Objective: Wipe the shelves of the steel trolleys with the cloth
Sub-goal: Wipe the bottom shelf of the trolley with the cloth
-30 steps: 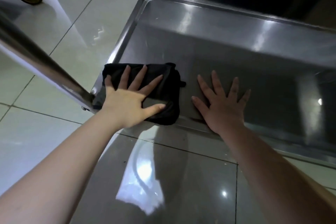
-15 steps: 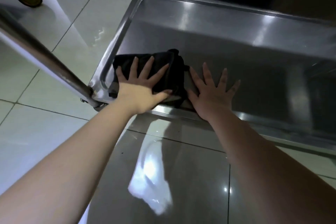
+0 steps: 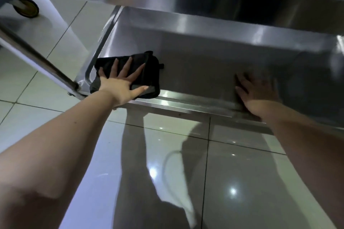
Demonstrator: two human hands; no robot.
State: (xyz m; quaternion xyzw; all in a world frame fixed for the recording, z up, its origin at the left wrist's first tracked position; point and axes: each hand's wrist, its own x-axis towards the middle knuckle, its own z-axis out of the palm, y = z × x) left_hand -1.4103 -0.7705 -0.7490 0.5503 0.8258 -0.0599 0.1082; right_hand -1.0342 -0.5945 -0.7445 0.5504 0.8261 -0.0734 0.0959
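From where I stand, the person is bent low over the bottom shelf [image 3: 204, 61] of the steel trolley. The black cloth [image 3: 151, 69] lies in the shelf's near left corner, tucked against the raised rim, just beside the upright post [image 3: 37, 59]. The left hand [image 3: 119, 87] lies flat on top of it, fingers fanned wide and straight, pressing rather than gripping. The right hand [image 3: 258, 95] is well apart from it, further along the same shelf by the front lip [image 3: 186, 105]. It is blurred, but it looks spread flat on bare steel, holding nothing. The cloth is folded into a thick pad, and I would judge it soft, light and limp, with no stiffness of its own. Pushed from one edge it would likely crumple or unfold, so the broad palm over its middle seems the right hold for wiping. The steel looks smooth and glossy (slick enough, I would guess, for the pad to glide easily), so downward pressure matters more than grip. The rim at the corner may snag a loose fold. To lift it away, pinching the doubled edge, or the little tab [image 3: 161, 65] poking out on its right side, should do.
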